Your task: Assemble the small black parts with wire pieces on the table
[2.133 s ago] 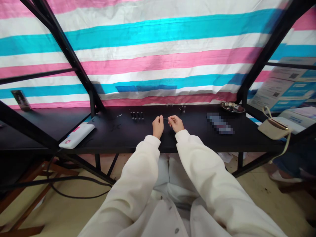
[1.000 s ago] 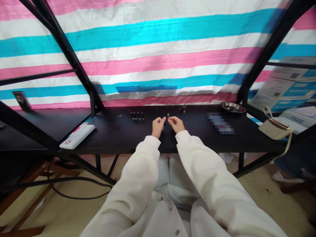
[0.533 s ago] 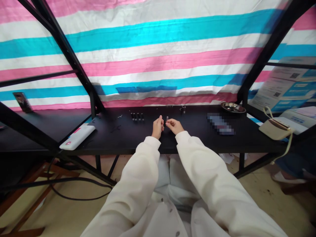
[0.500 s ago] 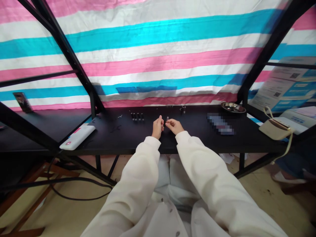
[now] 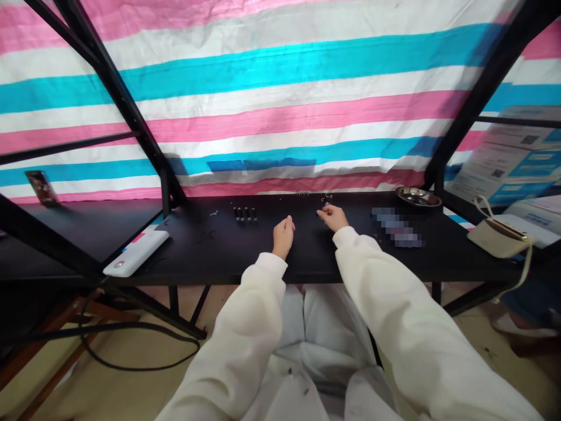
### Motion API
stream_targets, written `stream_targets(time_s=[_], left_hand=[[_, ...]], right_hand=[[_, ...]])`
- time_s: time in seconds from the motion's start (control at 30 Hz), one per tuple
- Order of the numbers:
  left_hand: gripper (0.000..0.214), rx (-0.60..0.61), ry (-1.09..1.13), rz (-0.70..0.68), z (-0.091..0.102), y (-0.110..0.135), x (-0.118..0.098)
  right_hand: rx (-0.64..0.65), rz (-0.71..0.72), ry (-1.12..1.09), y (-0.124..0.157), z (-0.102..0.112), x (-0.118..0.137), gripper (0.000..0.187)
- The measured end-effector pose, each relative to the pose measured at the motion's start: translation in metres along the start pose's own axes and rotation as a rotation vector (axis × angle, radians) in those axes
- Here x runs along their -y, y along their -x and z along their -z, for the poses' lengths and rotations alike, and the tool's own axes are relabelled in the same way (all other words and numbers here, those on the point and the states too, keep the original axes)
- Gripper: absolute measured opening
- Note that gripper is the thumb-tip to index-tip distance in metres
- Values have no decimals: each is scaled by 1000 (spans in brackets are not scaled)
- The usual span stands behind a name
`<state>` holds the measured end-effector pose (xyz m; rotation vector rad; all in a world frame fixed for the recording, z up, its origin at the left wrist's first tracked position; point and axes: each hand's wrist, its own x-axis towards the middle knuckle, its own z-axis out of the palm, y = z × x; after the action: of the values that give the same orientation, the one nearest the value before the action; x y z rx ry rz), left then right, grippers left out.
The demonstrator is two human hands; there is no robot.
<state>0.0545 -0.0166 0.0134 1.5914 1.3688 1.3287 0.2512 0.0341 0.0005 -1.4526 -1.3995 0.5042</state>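
Note:
My left hand (image 5: 284,235) is closed above the black table, its thumb pointing up and away from me. Whatever lies inside its curled fingers is hidden. Further right, my right hand (image 5: 333,218) has its fingertips pinched together low over the tabletop, but what they hold is too small to make out. Just beyond those fingers are a small dark cylinder with a pale end (image 5: 328,202) and thin white scraps. Left of my hands, several small black cylinders with pale ends (image 5: 245,214) stand in a row.
At the table's back edge lies a row of tiny pieces (image 5: 302,193). A steel dish (image 5: 418,197), a blurred-out object (image 5: 397,227) and a beige bag (image 5: 497,237) are on the right. A white case (image 5: 138,252) lies left, by the black frame posts (image 5: 151,146).
My right hand has moved right, away from my left hand, to the loose pieces. The small cylinder seen at its fingertips no longer shows there. My left hand stays closed near its place.

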Motion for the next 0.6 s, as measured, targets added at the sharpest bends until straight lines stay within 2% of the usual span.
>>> stream_targets(time_s=[0.1,0.2,0.33,0.6], left_hand=[[46,42,-146,-107,1,4,-1],[45,80,-261,-134,1,7,-3],[44,112,-345,-118,0,9,-7],[45,164,-351,-104,-1,13,-14]], right_hand=[[-61,-73,189,-20,19,-14,19],[-79,-98,299,-31,25,-22,18],[-62,-102,353,-40,20,-25,21],[-42,-127,388,-50,11,-28,25]])
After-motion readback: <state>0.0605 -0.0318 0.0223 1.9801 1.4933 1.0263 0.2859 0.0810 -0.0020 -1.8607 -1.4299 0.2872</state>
